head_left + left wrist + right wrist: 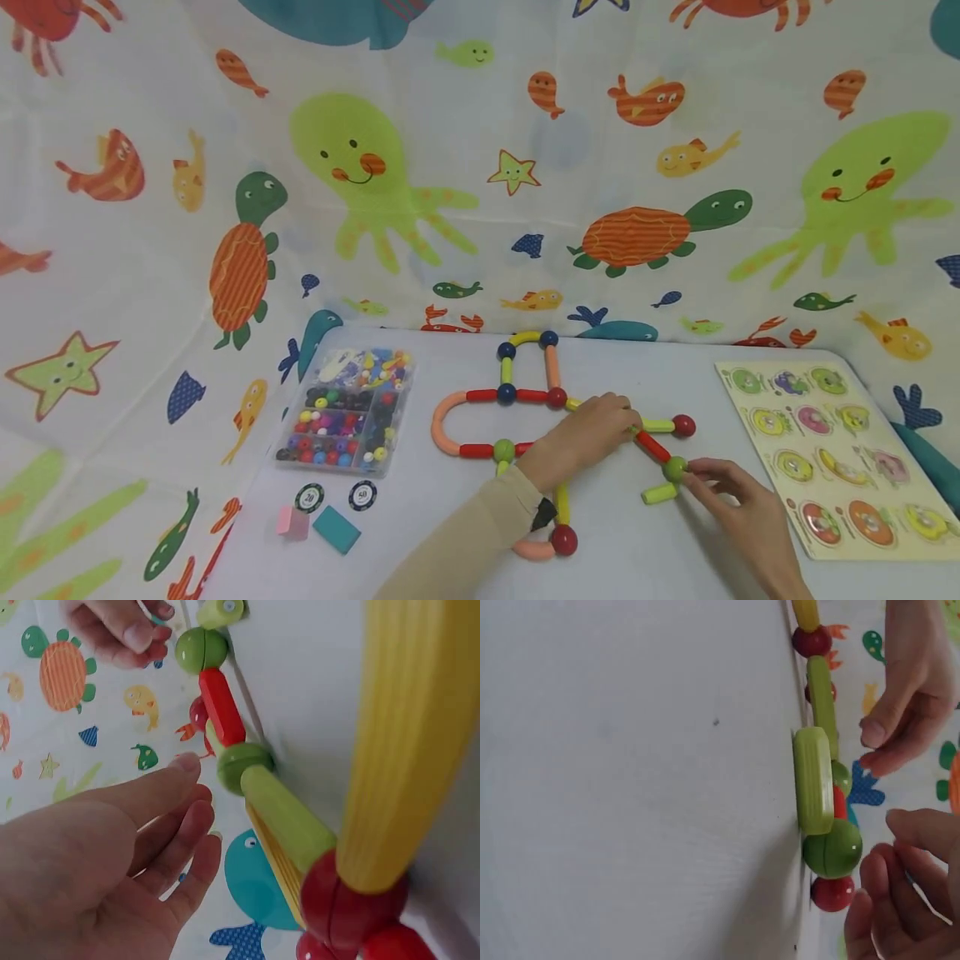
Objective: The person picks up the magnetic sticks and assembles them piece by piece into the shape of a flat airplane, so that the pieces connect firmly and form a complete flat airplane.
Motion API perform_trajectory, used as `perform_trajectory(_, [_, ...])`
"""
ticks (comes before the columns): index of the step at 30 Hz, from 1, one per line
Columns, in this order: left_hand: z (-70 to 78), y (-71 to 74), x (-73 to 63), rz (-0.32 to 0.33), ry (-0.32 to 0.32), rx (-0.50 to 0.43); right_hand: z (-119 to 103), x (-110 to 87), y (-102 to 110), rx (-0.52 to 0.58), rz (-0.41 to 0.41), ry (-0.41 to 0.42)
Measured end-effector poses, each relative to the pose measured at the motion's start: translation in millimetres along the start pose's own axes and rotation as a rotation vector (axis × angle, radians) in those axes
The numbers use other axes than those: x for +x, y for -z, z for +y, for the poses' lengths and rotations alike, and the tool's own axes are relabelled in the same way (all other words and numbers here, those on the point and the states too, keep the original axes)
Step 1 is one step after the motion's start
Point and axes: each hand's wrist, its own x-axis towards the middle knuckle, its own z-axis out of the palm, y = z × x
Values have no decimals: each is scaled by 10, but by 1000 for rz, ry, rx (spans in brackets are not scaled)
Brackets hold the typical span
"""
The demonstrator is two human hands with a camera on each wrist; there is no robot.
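A figure built of coloured toy rods and balls lies on the table. My left hand [588, 437] is over its right part, fingers loosely bent. In the left wrist view its fingertips are beside a green ball [244, 766], with a small gap. That ball, joined to a light green rod [289, 814] and a red rod [223, 706], is mostly hidden by the hand from above. At the red rod's other end sits another green ball [675, 468], which bears a short light green rod [659, 494]. My right hand [746, 508] has relaxed fingertips close beside this ball, holding nothing.
A clear compartment box [281, 461] of beads stands at the left. Near it are two round chips [363, 495], a pink block [292, 522] and a teal block [337, 529]. A fruit puzzle board [810, 450] lies at the right. A sea-animal cloth [480, 225] hangs behind.
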Motion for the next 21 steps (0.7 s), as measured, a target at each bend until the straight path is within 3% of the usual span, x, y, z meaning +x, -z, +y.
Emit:
perform_trajectory(7, [-232,110,-233,37,57,-171,34,-97,1,10,-44,141])
perform_trajectory(13, [-369,198,-348,80,99,-211,8,-75,-34,22,-67,222])
perform_trajectory(21, [-399,123,-399,62,121,-253,37,-102,-57,-33,-71,312])
